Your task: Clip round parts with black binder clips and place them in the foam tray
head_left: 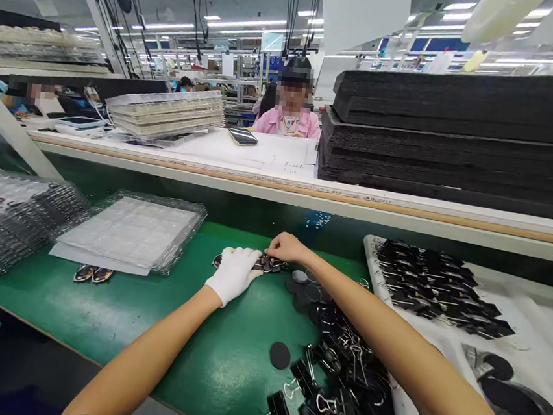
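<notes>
Steady the dark piece (275, 266) under the clasped left hand (235, 272); the right hand's (286, 247) grip pinches its two-o'clock edge.

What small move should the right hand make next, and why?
Perhaps the right hand should gently adjust the dark piece, because this hand is at the piece's edge, while the gloved left hand lies over it, seemingly steadying it.
</notes>
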Available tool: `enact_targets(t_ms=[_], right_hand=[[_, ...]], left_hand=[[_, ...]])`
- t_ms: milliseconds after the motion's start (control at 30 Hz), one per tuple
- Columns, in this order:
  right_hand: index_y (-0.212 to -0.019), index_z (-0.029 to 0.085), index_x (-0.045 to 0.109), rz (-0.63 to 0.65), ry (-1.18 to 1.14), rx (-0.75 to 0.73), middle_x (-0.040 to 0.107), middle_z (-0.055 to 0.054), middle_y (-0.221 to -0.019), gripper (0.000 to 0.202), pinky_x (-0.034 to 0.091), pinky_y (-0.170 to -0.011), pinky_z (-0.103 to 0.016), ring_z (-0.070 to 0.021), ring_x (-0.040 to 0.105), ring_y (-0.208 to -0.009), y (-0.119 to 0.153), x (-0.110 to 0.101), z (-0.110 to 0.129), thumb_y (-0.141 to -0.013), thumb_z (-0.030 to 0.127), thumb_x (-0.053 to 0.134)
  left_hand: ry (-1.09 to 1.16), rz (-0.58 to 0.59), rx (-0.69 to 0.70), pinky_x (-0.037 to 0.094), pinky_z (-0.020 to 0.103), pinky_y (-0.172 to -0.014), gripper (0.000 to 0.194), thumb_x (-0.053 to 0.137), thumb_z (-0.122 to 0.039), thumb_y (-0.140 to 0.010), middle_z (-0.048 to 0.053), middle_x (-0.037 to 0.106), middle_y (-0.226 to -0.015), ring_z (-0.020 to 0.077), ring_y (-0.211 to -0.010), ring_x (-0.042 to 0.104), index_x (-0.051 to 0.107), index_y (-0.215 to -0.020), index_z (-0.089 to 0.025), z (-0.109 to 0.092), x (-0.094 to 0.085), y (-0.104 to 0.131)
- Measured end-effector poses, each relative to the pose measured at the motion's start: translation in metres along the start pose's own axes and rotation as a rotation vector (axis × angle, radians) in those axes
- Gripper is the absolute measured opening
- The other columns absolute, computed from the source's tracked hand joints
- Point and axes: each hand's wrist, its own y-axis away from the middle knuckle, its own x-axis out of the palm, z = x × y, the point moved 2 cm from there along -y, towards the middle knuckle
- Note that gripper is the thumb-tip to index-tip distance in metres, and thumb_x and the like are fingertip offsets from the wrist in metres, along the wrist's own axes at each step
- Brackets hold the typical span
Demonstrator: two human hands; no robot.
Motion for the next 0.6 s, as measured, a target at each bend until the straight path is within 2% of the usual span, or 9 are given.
enact_targets(t_ms=[100,167,233,300,367,467,500,567,600], right_hand=[[-0.097,0.022,0.079,-0.030,-0.044,-0.060,0.079,-0.007,-0.103,0.033,0.051,-0.087,-0.034,-0.0256,0.071,-0.098,0.007,-0.007,-0.003,-0.101,0.045,0.056],[-0.112,0.022,0.076,-0.020,-0.063,-0.123,0.077,-0.008,-0.109,0.035,0.051,-0.088,-0.034,-0.0253,0.070,-0.101,0.017,-0.013,-0.007,-0.103,0.046,0.051],[-0.123,0.022,0.071,0.007,-0.063,-0.225,0.074,-0.010,-0.117,0.036,0.051,-0.093,-0.035,-0.0262,0.069,-0.107,0.031,-0.018,-0.013,-0.096,0.045,0.065],[-0.129,0.021,0.067,-0.003,-0.056,-0.368,0.069,-0.012,-0.126,0.054,0.050,-0.098,-0.037,-0.0283,0.065,-0.114,0.048,-0.021,-0.018,-0.079,0.037,0.083],[-0.126,0.020,0.066,-0.078,-0.088,-0.480,0.068,-0.012,-0.124,0.057,0.050,-0.097,-0.038,-0.0279,0.064,-0.112,0.065,-0.021,-0.022,-0.072,0.028,0.085],[-0.103,0.020,0.068,-0.147,-0.245,-0.461,0.069,-0.004,-0.095,0.025,0.048,-0.082,-0.033,-0.0203,0.064,-0.087,0.086,-0.019,-0.026,-0.083,0.033,0.074],[-0.094,0.020,0.066,-0.137,-0.301,-0.431,0.066,-0.001,-0.085,0.020,0.046,-0.076,-0.031,-0.0179,0.060,-0.078,0.092,-0.018,-0.027,-0.086,0.037,0.072],[-0.082,0.020,0.061,-0.077,-0.385,-0.381,0.057,0.003,-0.073,0.028,0.040,-0.067,-0.028,-0.0143,0.052,-0.068,0.104,-0.017,-0.028,-0.087,0.046,0.070],[-0.078,0.020,0.058,-0.045,-0.414,-0.365,0.052,0.004,-0.070,0.032,0.037,-0.064,-0.027,-0.0131,0.048,-0.066,0.110,-0.016,-0.030,-0.088,0.049,0.069]], left_hand=[[0.004,-0.021,0.000,0.039,0.045,-0.093,0.037,0.059,-0.044,-0.101,0.010,0.071,-0.122,0.0292,-0.112,0.063,0.060,-0.132,-0.023,0.001,0.001,0.000],[0.004,-0.032,0.013,0.039,0.045,-0.094,0.036,0.059,-0.043,-0.101,0.010,0.072,-0.121,0.0291,-0.111,0.064,0.061,-0.131,-0.023,0.001,0.000,-0.001],[0.012,-0.060,0.018,0.039,0.047,-0.098,0.036,0.060,-0.043,-0.101,0.011,0.072,-0.120,0.0299,-0.111,0.065,0.062,-0.129,-0.022,0.000,-0.005,0.000],[0.084,-0.095,0.004,0.040,0.048,-0.101,0.035,0.058,-0.044,-0.102,0.010,0.074,-0.119,0.0297,-0.111,0.067,0.063,-0.129,-0.022,0.000,-0.013,0.000],[0.262,-0.103,-0.025,0.046,0.042,-0.098,0.034,0.049,-0.043,-0.105,0.007,0.076,-0.114,0.0254,-0.106,0.071,0.063,-0.130,-0.023,-0.002,-0.021,0.002],[0.483,-0.085,-0.042,0.052,0.031,-0.080,0.038,0.030,-0.033,-0.109,0.005,0.077,-0.095,0.0180,-0.081,0.073,0.065,-0.119,-0.020,-0.007,-0.029,0.007],[0.486,-0.099,-0.051,0.052,0.030,-0.074,0.042,0.026,-0.029,-0.109,0.005,0.075,-0.086,0.0173,-0.073,0.071,0.066,-0.111,-0.017,-0.009,-0.030,0.009],[0.404,-0.162,-0.037,0.051,0.030,-0.066,0.045,0.023,-0.024,-0.108,0.006,0.070,-0.073,0.0175,-0.062,0.066,0.066,-0.099,-0.014,-0.013,-0.028,0.012],[0.351,-0.202,-0.002,0.050,0.031,-0.064,0.044,0.024,-0.022,-0.107,0.007,0.069,-0.071,0.0180,-0.060,0.065,0.066,-0.099,-0.013,-0.015,-0.026,0.013]])
